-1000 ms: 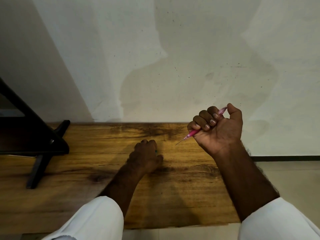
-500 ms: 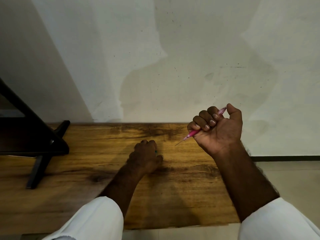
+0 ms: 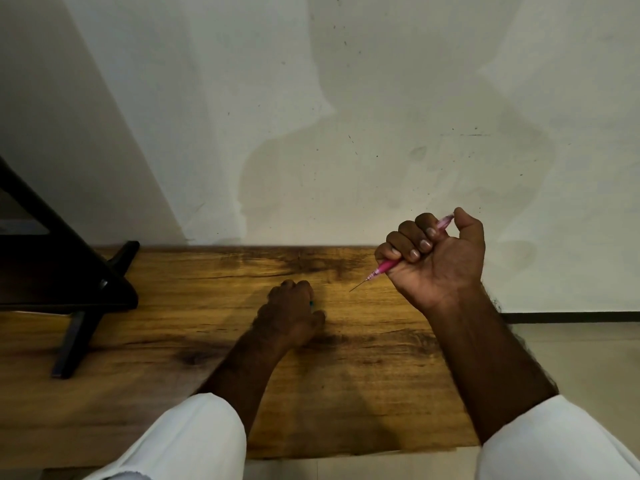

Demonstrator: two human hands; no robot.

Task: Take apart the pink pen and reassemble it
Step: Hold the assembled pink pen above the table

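My right hand (image 3: 438,261) is raised above the right side of the wooden table (image 3: 173,341), closed in a fist around the pink pen (image 3: 382,268). The pen's thin tip points down-left out of the fist. Its translucent pink back end (image 3: 444,221) shows between forefinger and thumb. My left hand (image 3: 289,315) rests knuckles-up on the table's middle, fingers curled. A small teal speck (image 3: 311,303) shows at its fingers; what it holds is hidden.
A dark stand (image 3: 69,282) with angled legs sits on the table's left part. A pale wall (image 3: 311,116) rises right behind the table's far edge. Light floor (image 3: 571,351) lies to the right of the table.
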